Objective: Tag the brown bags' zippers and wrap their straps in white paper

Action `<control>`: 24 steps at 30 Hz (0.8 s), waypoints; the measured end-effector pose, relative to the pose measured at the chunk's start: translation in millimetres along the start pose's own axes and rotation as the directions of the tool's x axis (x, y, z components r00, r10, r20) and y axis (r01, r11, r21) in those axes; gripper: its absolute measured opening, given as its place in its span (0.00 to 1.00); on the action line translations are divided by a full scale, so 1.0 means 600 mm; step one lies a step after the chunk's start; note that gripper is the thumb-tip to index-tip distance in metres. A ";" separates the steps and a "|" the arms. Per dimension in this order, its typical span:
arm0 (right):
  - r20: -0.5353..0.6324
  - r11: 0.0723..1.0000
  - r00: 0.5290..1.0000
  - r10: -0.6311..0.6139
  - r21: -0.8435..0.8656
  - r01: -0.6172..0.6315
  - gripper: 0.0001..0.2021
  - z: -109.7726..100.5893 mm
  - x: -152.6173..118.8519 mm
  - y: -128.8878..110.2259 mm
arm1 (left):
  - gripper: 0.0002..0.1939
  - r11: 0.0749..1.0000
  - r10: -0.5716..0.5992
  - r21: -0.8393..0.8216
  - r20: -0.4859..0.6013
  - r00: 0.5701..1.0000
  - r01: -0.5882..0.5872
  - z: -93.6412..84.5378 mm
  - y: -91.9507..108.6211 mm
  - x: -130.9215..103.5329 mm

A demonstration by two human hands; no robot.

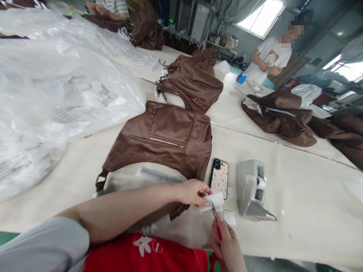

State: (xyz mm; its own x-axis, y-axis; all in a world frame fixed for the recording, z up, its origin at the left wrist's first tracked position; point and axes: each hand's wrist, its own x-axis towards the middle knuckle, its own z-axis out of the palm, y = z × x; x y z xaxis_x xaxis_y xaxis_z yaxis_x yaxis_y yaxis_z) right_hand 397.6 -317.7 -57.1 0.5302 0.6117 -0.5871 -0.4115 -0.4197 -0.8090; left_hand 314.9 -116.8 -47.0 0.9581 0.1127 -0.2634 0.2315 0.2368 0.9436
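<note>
My left hand (195,192) pinches a small white slip (217,199) near the table's front edge. From the right, my right hand (225,240) holds red-handled scissors (214,212), their blades at the slip. A brown leather bag (167,132) with a brass zipper lies flat beyond my left forearm, its strap curving toward me. Just past my hands is a phone (219,177) in a patterned case. To its right stands a grey tape dispenser (248,189). Another white piece (229,217) lies beside the scissors.
Clear plastic bags (65,87) cover the table's left side. More brown bags lie at the back (195,81) and at the right (283,117). A person in a white shirt (268,60) stands across the table; another person's arms (109,9) show at the upper left.
</note>
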 end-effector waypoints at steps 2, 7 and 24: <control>0.011 0.999 0.999 0.048 0.022 -0.048 0.26 0.001 -0.001 0.000 | 0.20 1.000 -0.003 0.002 0.012 1.000 0.003 -0.001 -0.002 0.001; -0.007 0.993 0.997 0.081 0.089 -0.080 0.27 0.018 -0.003 -0.011 | 0.27 1.000 -0.031 0.005 0.051 0.998 0.031 -0.006 0.002 0.000; -0.002 0.984 0.994 0.110 0.143 -0.109 0.28 0.050 -0.009 -0.042 | 0.27 0.999 -0.014 -0.028 0.060 0.998 0.015 -0.009 -0.006 0.000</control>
State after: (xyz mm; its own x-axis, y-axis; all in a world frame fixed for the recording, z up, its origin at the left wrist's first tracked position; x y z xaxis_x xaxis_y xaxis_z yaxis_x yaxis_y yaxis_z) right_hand 382.9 -290.3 -32.5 0.4831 0.5602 -0.6729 -0.5685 -0.3838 -0.7277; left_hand 313.4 -112.6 -51.2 0.9633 0.0510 -0.2636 0.2415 0.2651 0.9335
